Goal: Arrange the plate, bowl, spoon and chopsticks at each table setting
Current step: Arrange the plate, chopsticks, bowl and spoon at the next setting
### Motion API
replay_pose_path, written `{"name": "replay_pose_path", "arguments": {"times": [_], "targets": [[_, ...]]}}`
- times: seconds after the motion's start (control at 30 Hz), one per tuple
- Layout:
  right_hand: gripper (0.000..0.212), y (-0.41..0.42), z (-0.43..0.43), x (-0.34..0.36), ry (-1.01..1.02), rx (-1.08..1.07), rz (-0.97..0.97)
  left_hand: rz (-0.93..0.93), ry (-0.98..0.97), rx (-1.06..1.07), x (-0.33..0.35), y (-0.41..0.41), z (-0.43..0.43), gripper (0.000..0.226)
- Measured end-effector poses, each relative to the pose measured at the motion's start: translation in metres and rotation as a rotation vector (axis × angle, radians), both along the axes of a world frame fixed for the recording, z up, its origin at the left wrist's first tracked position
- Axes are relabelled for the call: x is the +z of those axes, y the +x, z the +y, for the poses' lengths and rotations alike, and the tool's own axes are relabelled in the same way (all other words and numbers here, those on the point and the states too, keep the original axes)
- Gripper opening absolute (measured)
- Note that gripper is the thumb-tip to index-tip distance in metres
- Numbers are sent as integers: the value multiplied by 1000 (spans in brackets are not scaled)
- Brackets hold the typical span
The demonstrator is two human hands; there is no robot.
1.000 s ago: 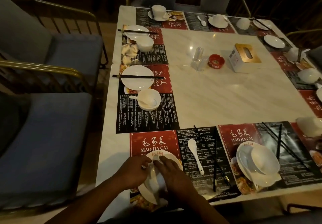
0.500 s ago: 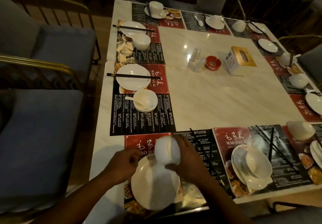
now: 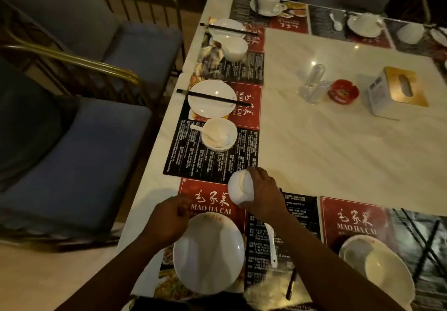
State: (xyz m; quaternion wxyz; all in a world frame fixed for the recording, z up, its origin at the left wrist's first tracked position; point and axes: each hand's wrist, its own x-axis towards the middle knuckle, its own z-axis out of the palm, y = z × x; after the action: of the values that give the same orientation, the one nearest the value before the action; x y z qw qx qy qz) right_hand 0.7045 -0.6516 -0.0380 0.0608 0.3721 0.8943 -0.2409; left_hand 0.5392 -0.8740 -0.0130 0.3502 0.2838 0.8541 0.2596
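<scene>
My right hand [image 3: 262, 196] grips a small white bowl [image 3: 239, 188], tilted on its side above the top of the near red and black placemat [image 3: 205, 196]. My left hand [image 3: 168, 221] rests at the upper left rim of the white plate [image 3: 209, 252] on that mat; whether it grips the rim is unclear. A white spoon [image 3: 271, 245] lies right of the plate, partly under my right forearm. One end of dark chopsticks [image 3: 291, 284] shows below the spoon. The setting to the right has a bowl [image 3: 378, 269] sitting in its plate, with chopsticks [image 3: 425, 240] crossed beside it.
Along the left edge, two settings each have a plate [image 3: 209, 99] with chopsticks across it and a bowl [image 3: 219, 134]. A red ashtray [image 3: 343, 90], a clear bottle [image 3: 314, 82] and a tissue box [image 3: 396, 92] stand mid-table. Blue chairs [image 3: 72, 146] line the left side.
My right hand lifted the bowl off the near plate and carried it up toward the mat's top. The plate now lies bare. The camera view shifted left and closer.
</scene>
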Motion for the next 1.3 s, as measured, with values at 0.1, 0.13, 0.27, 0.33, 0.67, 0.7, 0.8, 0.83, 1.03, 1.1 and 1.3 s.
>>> {"name": "replay_pose_path", "arguments": {"times": [0.1, 0.13, 0.27, 0.33, 0.67, 0.7, 0.8, 0.83, 1.03, 1.1, 1.3], "targets": [[115, 1, 2, 0, -9, -1, -3, 43, -10, -14, -4, 6, -8, 23], [116, 1, 1, 2, -10, 8, -11, 60, -21, -19, -6, 7, -10, 22], [117, 7, -7, 17, 16, -18, -29, 98, -83, -59, -13, 11, -20, 25], [90, 17, -21, 28, 98, -71, 82, 84, -117, -68, -16, 12, -26, 26], [20, 82, -134, -9, -393, -330, 35, -123, -148, -145, -22, 5, -51, 17], [19, 83, -138, -13, -376, -358, 52, -128, -135, -146, -21, 4, -53, 16], [17, 84, -144, -16, -326, -412, 48, -124, -125, -163, -19, 1, -54, 15], [19, 83, -145, -16, -324, -424, 42, -115, -125, -168, -19, 1, -55, 16], [12, 80, -145, -17, -326, -467, 43, -109, -123, -163, -20, 3, -55, 25], [12, 80, -144, -17, -321, -465, 49, -116, -112, -161, -20, 4, -55, 25], [3, 88, -134, -1, -196, -489, 54, -136, -94, -120, -23, 5, -56, 23]]}}
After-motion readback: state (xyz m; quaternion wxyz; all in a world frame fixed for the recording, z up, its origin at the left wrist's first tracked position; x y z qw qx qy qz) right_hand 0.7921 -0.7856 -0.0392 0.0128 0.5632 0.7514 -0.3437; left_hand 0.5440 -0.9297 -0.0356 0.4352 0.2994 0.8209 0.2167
